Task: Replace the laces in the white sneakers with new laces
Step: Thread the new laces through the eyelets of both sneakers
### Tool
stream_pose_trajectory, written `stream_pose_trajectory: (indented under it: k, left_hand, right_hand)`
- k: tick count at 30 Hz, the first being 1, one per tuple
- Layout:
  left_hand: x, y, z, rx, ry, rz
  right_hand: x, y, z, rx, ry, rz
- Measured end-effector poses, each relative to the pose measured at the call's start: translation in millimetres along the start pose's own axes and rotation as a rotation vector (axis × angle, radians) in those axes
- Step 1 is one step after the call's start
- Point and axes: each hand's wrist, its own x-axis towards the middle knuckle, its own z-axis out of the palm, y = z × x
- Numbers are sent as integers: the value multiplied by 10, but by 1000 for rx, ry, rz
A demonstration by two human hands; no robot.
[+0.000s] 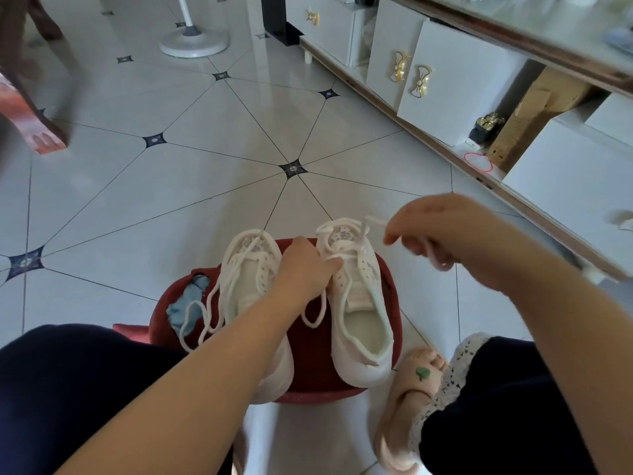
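Note:
Two white sneakers stand side by side on a dark red stool [310, 351] between my knees, toes pointing away. My left hand [305, 269] lies between them and presses on the lace area of the right sneaker [363, 323]. My right hand [435, 231] is raised to the right of that sneaker and pinches its white lace [371, 222], which runs up from the eyelets. Part of that lace hangs in a loop beside my left wrist. The left sneaker [245, 279] has a loose white lace [202, 315] trailing off to its left.
A light blue cloth [186, 308] lies on the stool's left side. My foot in a beige slipper [407, 382] is at the stool's right. White cabinets with gold bow handles [419, 82] line the right; a fan base [193, 39] stands far back on the tiled floor.

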Motion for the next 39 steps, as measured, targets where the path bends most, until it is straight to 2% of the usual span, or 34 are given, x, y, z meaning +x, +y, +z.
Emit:
stream_pose_trajectory:
  k: [2,5,7,10,12,14,17,20,22,27,32,35,39]
  left_hand:
    - [-14,0,-75,-27,-99,-35]
    - [-99,100,-232,-118,-238,-101]
    - [-199,270,-390,-311,-290,-74]
    - [-380,564,-661,-533,-411,58]
    - [-511,721,-843,-627,-491,140]
    - [-619,838,-973,-688,-513,197]
    - [-707,990,-996,-672,-419,292]
    - [-680,1069,-871,-554,-235,359]
    - [-626,1022,-784,-523,-137,338]
    - [-426,644,-550,-357,24,196]
    - [-218,315,-258,-198,-27,-32]
    - [-152,273,-86,-227,-53,-84]
    - [4,213,51,-320,63,-195]
  right_hand:
    - [55,54,111,-133,15,69]
    - [62,2,136,-99,91,52]
    - [50,-26,101,-188,155,11]
    - [28,-72,70,-310,193,-38]
    - [-6,-166,33,-135,182,-17]
    - [-74,-303,-43,169,146,-33]
    - [-161,-457,-105,424,88,-122]
    - [-123,-522,-70,348,139,-125]
    - [-97,-499,-52,350,177,-104]
    - [-73,-279,17,327,147,5]
    - [78,-30,25,275,169,158]
    - [155,67,18,298,156,198]
    - [197,103,1,304,167,166]
